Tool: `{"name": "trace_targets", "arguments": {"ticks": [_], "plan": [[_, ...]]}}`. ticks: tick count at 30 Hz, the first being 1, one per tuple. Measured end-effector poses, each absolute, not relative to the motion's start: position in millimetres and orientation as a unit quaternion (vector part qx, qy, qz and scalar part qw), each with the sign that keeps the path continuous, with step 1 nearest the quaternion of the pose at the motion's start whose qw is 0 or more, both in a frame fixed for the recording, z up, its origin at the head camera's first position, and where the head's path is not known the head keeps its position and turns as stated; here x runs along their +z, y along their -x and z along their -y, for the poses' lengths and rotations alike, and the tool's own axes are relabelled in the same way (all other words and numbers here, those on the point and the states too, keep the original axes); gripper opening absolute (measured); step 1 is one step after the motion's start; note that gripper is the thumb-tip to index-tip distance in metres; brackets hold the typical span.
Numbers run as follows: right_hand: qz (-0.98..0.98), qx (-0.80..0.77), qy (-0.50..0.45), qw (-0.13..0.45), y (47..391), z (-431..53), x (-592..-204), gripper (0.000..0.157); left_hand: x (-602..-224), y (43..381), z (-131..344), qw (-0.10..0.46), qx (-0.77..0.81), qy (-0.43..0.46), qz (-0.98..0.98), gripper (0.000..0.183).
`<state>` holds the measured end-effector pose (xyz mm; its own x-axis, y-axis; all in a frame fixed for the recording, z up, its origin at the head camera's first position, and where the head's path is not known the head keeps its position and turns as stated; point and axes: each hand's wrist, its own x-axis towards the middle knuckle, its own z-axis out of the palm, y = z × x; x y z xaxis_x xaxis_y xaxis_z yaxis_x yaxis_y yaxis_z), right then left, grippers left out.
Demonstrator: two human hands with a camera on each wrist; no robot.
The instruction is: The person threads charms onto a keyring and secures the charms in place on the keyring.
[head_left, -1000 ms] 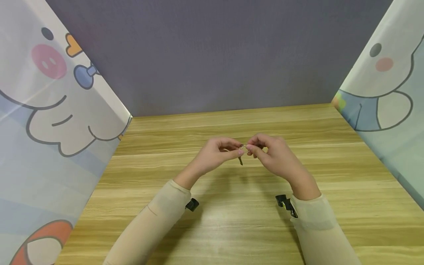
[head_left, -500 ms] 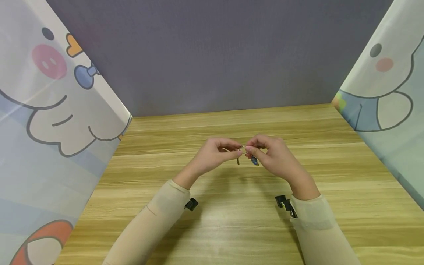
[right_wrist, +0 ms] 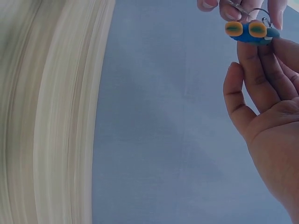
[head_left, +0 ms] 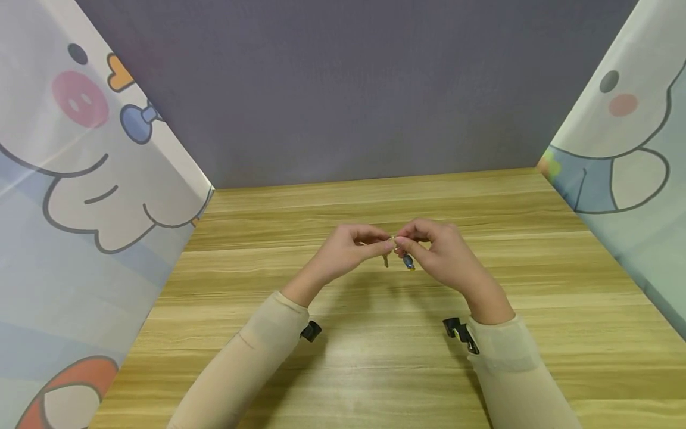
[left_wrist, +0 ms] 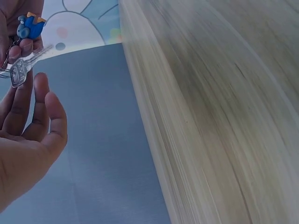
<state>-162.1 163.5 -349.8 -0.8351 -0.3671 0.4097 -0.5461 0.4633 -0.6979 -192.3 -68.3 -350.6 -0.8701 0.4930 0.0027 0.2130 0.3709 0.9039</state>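
Over the middle of the table, my left hand (head_left: 354, 245) and right hand (head_left: 436, 250) meet fingertip to fingertip. Both pinch a small metal key ring (right_wrist: 261, 10), mostly covered by the fingers. A silver key (left_wrist: 19, 72) dangles from it near the left fingertips. On a short chain, a blue figurine keychain (right_wrist: 252, 33) with orange feet hangs beneath the right fingertips. The left hand's other fingers (left_wrist: 56, 121) are loosely bent, away from the key. In the right wrist view, the right hand's spare fingers (right_wrist: 236, 88) also curve loosely.
The wood-grain table (head_left: 343, 369) spreads beneath both forearms. A grey panel (head_left: 343, 89) rises behind it, and cartoon-printed sheets (head_left: 96, 196) flank the two sides. Black wrist-camera mounts (head_left: 311, 330) stick out from the sleeves.
The figurine keychain, hidden one second ago, now hangs in sight below the right hand. The right fingertips have edged left, closer to the left ones. The key has swung slightly left.
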Motion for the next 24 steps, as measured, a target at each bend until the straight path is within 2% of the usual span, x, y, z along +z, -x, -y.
{"name": "trace_targets", "arguments": {"ticks": [12,24], "plan": [[0.848,0.440,-0.274,0.112,160.8,-164.4,-349.5,0.008,-350.8,195.5,68.6,0.156,0.545,-0.216,-0.795,0.030],[0.851,0.435,-0.268,0.123,160.8,-164.8,-351.6,0.007,-346.6,195.0,66.2,0.153,0.551,-0.235,-0.786,0.027]]}}
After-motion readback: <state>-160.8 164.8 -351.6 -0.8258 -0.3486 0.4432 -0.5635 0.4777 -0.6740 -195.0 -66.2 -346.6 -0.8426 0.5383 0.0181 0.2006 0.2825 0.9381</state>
